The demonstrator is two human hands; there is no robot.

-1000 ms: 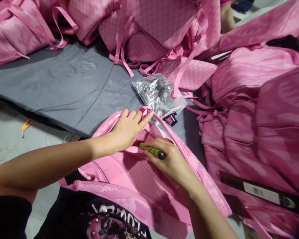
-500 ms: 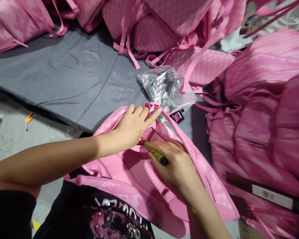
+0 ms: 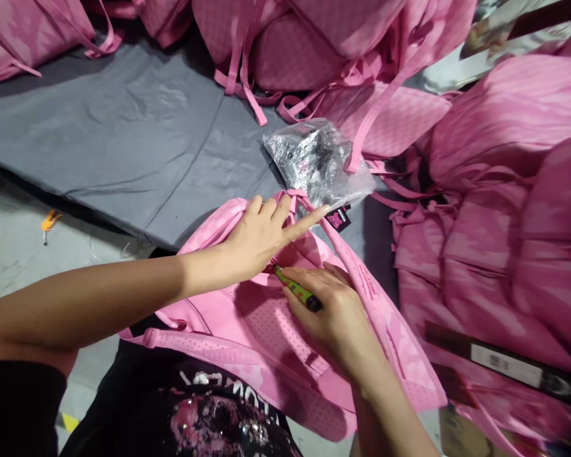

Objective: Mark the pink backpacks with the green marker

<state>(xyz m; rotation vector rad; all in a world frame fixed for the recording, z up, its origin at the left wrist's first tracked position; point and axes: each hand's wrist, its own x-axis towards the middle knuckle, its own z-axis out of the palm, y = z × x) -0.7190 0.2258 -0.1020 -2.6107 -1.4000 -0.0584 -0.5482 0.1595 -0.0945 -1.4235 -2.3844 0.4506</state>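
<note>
A pink camouflage backpack (image 3: 266,327) with dotted mesh padding lies against my body at the table's edge. My left hand (image 3: 252,244) grips its top near the handle loop, the index finger stretched out to the right and the thumb hidden. In my right hand (image 3: 330,308) is a slim green-handled tool (image 3: 292,287) with a black end. Its tip points into the folds beneath my left palm, so the working end is mostly hidden. A small black tag (image 3: 337,219) with a pink figure lies just beyond the backpack.
Beyond the backpack, a clear plastic bag (image 3: 321,162) with dark contents rests on the grey-covered table (image 3: 137,136). Pink checked bags (image 3: 304,60) are piled at the back, and more pink backpacks (image 3: 490,254) at right. An orange-handled tool (image 3: 51,220) shows at the lower left.
My left index finger has stretched farther right, away from the handle loop. The green-handled tool stays in my right hand at nearly the same spot. The whole view has shifted slightly.
</note>
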